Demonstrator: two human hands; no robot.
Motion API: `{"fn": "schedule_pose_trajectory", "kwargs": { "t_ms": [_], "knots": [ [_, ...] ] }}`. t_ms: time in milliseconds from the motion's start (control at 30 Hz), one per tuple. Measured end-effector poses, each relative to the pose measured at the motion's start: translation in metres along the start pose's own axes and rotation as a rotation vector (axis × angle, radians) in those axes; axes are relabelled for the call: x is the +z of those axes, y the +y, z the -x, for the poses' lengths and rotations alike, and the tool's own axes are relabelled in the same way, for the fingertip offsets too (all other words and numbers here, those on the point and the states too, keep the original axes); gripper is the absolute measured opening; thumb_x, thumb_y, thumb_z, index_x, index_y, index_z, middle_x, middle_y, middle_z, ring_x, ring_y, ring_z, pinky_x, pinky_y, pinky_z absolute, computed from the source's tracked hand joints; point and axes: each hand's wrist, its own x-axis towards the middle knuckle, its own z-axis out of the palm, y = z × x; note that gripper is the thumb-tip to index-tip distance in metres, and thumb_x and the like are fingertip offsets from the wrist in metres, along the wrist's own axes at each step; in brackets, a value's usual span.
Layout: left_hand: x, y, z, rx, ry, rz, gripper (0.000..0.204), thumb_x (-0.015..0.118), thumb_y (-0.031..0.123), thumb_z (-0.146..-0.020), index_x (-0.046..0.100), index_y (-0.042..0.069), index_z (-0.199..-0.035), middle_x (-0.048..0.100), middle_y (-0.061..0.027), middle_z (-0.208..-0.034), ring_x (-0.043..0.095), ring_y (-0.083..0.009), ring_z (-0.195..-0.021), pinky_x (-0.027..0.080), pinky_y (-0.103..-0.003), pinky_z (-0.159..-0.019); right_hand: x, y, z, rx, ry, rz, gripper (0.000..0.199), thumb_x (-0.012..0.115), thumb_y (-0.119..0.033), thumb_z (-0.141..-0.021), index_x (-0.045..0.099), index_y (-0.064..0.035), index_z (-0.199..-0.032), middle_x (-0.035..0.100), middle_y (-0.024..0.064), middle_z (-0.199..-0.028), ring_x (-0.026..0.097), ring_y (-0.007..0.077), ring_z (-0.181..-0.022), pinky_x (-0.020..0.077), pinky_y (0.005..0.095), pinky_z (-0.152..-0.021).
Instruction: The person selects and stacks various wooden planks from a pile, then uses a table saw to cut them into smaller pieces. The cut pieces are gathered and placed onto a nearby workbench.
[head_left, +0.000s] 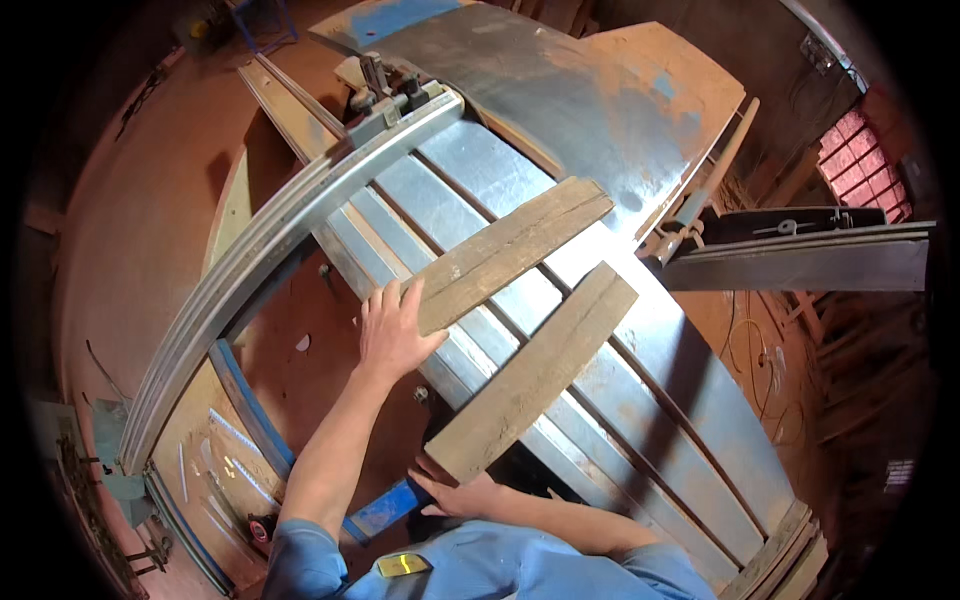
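Two weathered planks lie crosswise on the metal saw table (640,400), side by side and apart. The left hand (392,335) rests on the near end of the upper plank (510,252), fingers spread flat over its edge, pressing rather than gripping. The right hand (458,494) cups the near end of the lower plank (540,372), fingers curled beneath it where it overhangs the table's edge. The long metal fence rail (290,235) lies off to the left, touching neither plank. Judgement: both planks are laid out, neither shows a fresh cut, so the work appears at the positioning stage, with cutting yet to be done.
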Motion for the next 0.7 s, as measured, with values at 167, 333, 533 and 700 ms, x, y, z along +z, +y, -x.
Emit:
{"fn": "schedule_pose_trajectory", "kwargs": {
  "t_ms": [167, 333, 533, 700],
  "knots": [
    [-0.008, -0.014, -0.063, -0.033, -0.017, 0.007, 0.082, 0.081, 0.038, -0.068, 0.052, 0.008, -0.138, 0.050, -0.0189, -0.133, 0.046, -0.0371, -0.123, 0.037, -0.048, -0.105, 0.004, 0.004, -0.003, -0.023, -0.003, 0.032, 0.074, 0.055, -0.056, -0.093, 0.046, -0.0048, -0.145, 0.047, 0.0222, -0.144, 0.045, 0.0404, -0.133, 0.0357, 0.0522, -0.112],
    [0.004, -0.041, -0.119, -0.040, 0.007, 0.009, 0.082, 0.079, 0.040, -0.069, 0.051, 0.008, -0.138, 0.051, -0.0187, -0.133, 0.047, -0.0382, -0.123, 0.039, -0.049, -0.106, 0.008, 0.002, -0.005, 0.003, -0.010, -0.026, 0.072, 0.055, -0.056, -0.093, 0.048, -0.0056, -0.143, 0.045, 0.0189, -0.143, 0.043, 0.0383, -0.133, 0.0352, 0.0519, -0.111],
    [0.010, -0.068, -0.147, -0.046, -0.025, 0.036, 0.077, 0.079, 0.036, -0.071, 0.051, 0.008, -0.137, 0.050, -0.0175, -0.131, 0.043, -0.0360, -0.127, 0.035, -0.048, -0.110, 0.010, 0.005, -0.001, 0.054, -0.218, 0.002, 0.076, 0.045, -0.065, -0.095, 0.039, -0.0158, -0.152, 0.034, 0.0114, -0.159, 0.032, 0.0350, -0.145, 0.0237, 0.0548, -0.119],
    [0.012, -0.083, -0.157, -0.073, -0.029, 0.047, 0.082, 0.081, 0.034, -0.072, 0.047, 0.008, -0.142, 0.046, -0.0166, -0.138, 0.039, -0.0354, -0.132, 0.034, -0.048, -0.112, 0.012, 0.009, -0.006, -0.019, -0.004, -0.102, 0.071, 0.065, -0.053, -0.087, 0.056, 0.0005, -0.134, 0.050, 0.0183, -0.135, 0.046, 0.0364, -0.127, 0.0377, 0.0494, -0.109]
  ]
}}
